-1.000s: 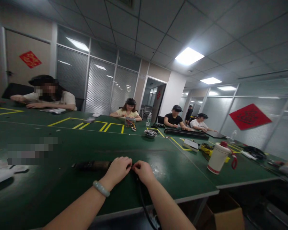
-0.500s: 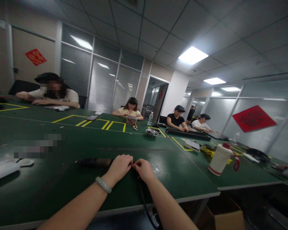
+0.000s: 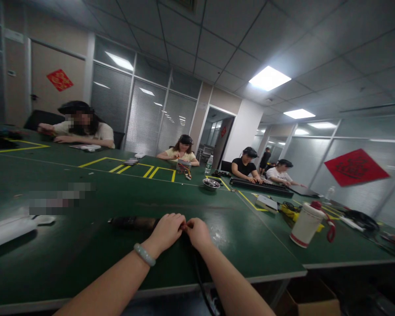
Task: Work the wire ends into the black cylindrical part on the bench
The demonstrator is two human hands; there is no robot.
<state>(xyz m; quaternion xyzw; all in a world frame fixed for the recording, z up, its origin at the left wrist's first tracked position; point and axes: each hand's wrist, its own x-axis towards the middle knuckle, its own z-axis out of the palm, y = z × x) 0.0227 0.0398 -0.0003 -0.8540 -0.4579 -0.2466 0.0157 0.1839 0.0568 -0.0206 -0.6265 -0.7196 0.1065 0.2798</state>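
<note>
A dark rod-shaped tool (image 3: 136,222), much like a corded electric screwdriver, lies on the green table (image 3: 95,250) with its narrow tip to the left. My left hand (image 3: 167,228), with a pale bangle at the wrist, is closed over the tool's right end and hides it. Right beside it, my right hand (image 3: 197,233) is pinched shut, its fingertips meeting those of the left. What sits between these fingertips is too small and covered to make out. From under the right hand a black cable (image 3: 199,274) runs down over the table's front edge.
A white bottle with a red cap (image 3: 306,224) stands at the right. Farther back are a metal bowl (image 3: 211,184), a water bottle (image 3: 209,164) and a white box (image 3: 266,203). A white object (image 3: 11,230) lies at the left. Several people sit along the far side.
The view has shifted slightly, so the scene sits a little farther right and lower. Both hands stay together at the tool's end, with only small finger movement.
</note>
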